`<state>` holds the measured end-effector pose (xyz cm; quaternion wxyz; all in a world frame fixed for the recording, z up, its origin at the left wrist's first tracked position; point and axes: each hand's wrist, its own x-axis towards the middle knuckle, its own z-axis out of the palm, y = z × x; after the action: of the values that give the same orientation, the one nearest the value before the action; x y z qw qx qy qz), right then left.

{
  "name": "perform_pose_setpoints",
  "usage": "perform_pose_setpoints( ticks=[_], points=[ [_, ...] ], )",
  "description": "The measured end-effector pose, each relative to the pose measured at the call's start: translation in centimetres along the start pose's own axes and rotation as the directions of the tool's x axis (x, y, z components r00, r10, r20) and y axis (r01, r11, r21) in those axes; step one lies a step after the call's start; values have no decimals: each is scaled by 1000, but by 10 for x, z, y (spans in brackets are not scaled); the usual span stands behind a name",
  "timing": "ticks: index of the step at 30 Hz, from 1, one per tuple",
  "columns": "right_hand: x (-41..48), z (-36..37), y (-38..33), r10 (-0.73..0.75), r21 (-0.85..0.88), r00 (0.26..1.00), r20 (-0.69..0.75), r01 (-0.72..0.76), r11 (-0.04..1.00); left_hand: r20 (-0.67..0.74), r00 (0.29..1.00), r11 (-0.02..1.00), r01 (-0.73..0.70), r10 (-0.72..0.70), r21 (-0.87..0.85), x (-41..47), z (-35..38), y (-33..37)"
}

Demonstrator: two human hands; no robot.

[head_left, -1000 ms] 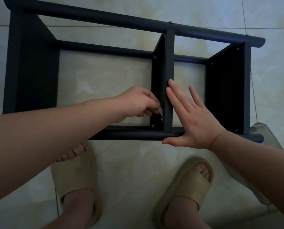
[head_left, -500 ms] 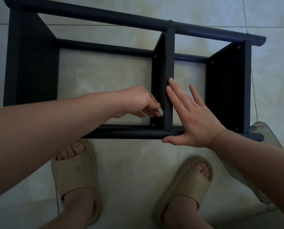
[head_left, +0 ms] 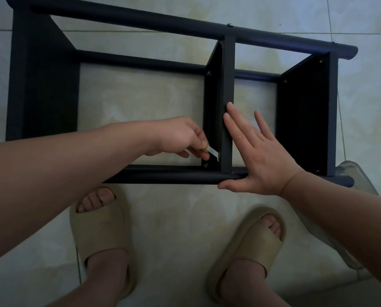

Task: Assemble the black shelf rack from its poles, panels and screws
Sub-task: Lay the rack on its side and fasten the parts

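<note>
The black shelf rack point(head_left: 140, 21) lies on its side on the tiled floor, with poles running left to right and three panels standing between them. My left hand point(head_left: 180, 136) pinches a small silver key-like tool point(head_left: 214, 152) against the left face of the middle panel point(head_left: 228, 85), just above a screw point(head_left: 206, 165) near the front pole point(head_left: 174, 175). My right hand point(head_left: 258, 156) lies flat with straight fingers against the middle panel's edge, its thumb along the front pole.
My two feet in beige slippers point(head_left: 101, 235) point(head_left: 249, 247) stand on the floor just in front of the rack. A clear plastic container point(head_left: 353, 176) sits at the right, partly behind my right forearm. Pale tiles surround the rack.
My left hand has shifted slightly and turned the silver tool, which now shows more clearly. My right hand stays pressed against the middle panel.
</note>
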<state>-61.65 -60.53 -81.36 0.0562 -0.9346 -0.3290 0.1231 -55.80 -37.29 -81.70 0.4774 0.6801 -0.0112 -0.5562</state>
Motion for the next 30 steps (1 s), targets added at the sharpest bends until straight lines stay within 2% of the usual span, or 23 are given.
perform_pose_setpoints(
  ticks=[13,30],
  points=[
    [0,1,0,-4,13,1000,0,4,1000,75,995,984,-70,58,162,-3,0,-7],
    [0,0,1,-4,21,1000,-2,4,1000,58,991,940,-135,123,313,-2,11,-18]
  ],
)
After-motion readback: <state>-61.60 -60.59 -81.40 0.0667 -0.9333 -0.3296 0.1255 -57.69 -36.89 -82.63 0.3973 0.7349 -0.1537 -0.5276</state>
